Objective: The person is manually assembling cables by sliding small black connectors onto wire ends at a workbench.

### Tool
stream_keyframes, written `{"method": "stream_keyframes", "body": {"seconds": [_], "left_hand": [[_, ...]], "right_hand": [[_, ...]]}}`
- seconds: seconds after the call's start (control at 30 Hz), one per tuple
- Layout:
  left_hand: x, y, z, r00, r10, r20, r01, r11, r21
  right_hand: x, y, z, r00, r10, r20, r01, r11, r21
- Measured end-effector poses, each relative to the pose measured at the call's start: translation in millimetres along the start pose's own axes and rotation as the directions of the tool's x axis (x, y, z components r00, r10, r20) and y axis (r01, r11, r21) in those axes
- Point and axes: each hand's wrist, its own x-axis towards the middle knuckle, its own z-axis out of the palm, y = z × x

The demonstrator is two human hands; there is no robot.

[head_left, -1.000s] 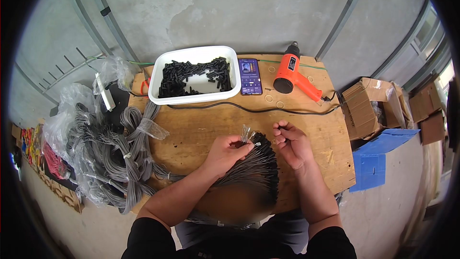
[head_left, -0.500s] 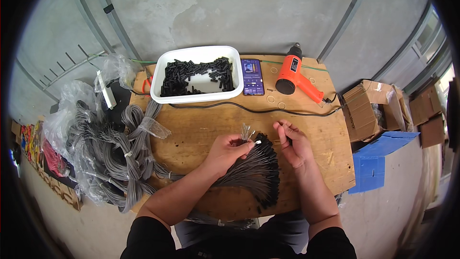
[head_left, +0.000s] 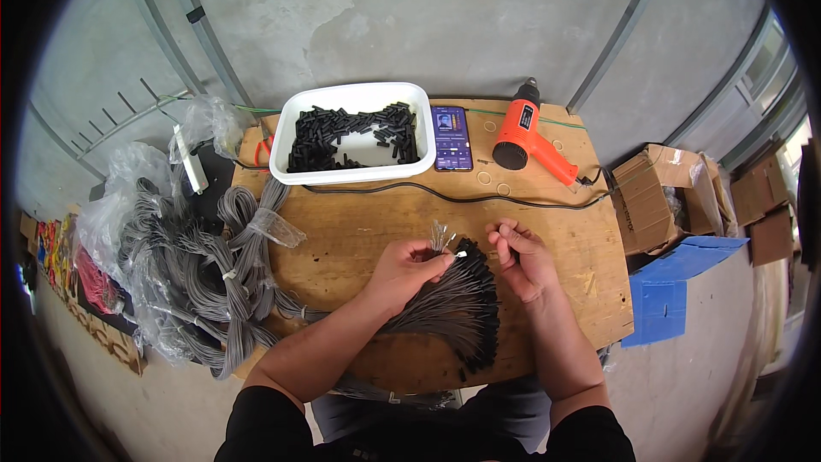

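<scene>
My left hand (head_left: 404,274) is closed around a few grey wires, whose bare metal terminals (head_left: 442,238) stick up past the fingers. A white tip (head_left: 460,254) shows by the thumb. Under and beside this hand fans a bundle of grey wires (head_left: 436,301) on the table, its right ends covered with black sleeves (head_left: 489,316). To the right of the fan, apart from the left hand, my right hand (head_left: 528,263) is raised with thumb and fingertips pinched together. Whatever sits between those fingertips, if anything, is too small to make out.
A white tub (head_left: 351,177) of short black sleeves stands at the back, next to a phone (head_left: 451,139) and an orange heat gun (head_left: 520,133). A black cord (head_left: 445,197) crosses the wooden table (head_left: 342,222). Coiled grey wires (head_left: 214,282) and plastic fill the left; boxes (head_left: 663,205) stand right.
My right hand has shifted very slightly, its fingertips curling a little more. The left hand and the wires stay where they were.
</scene>
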Motion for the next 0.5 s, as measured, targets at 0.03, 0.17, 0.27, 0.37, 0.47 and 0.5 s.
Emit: {"method": "stream_keyframes", "body": {"seconds": [0.03, 0.17, 0.27, 0.37, 0.47, 0.5], "left_hand": [[0.4, -0.5, -0.3, 1.000, 0.000, 0.006, 0.000, 1.000, 0.013], [0.1, -1.7, -0.2, 1.000, 0.017, 0.008, -0.017, 1.000, 0.019], [-0.7, -0.1, 1.0, 1.000, 0.012, -0.003, -0.012, 1.000, 0.013], [-0.8, 0.6, 1.2, 1.000, 0.010, -0.011, -0.010, 1.000, 0.014], [-1.7, 1.7, 2.0, 1.000, 0.006, -0.014, -0.006, 1.000, 0.009], [-1.3, 0.9, 1.8, 1.000, 0.008, -0.012, -0.008, 1.000, 0.009]], "right_hand": [[0.3, -0.2, -0.6, 1.000, -0.021, -0.014, 0.021, 1.000, -0.010], [-1.4, -0.5, 11.9, 0.990, -0.082, -0.116, 0.080, 0.996, -0.028], [-3.1, -0.9, 19.4, 0.988, -0.089, -0.128, 0.079, 0.994, -0.080], [-7.7, 0.0, 23.0, 0.992, -0.090, -0.087, 0.074, 0.982, -0.172], [-10.7, -0.1, 24.8, 0.994, -0.085, -0.070, 0.066, 0.969, -0.237], [-11.0, 0.5, 23.2, 0.994, -0.085, -0.070, 0.066, 0.969, -0.238]]}}
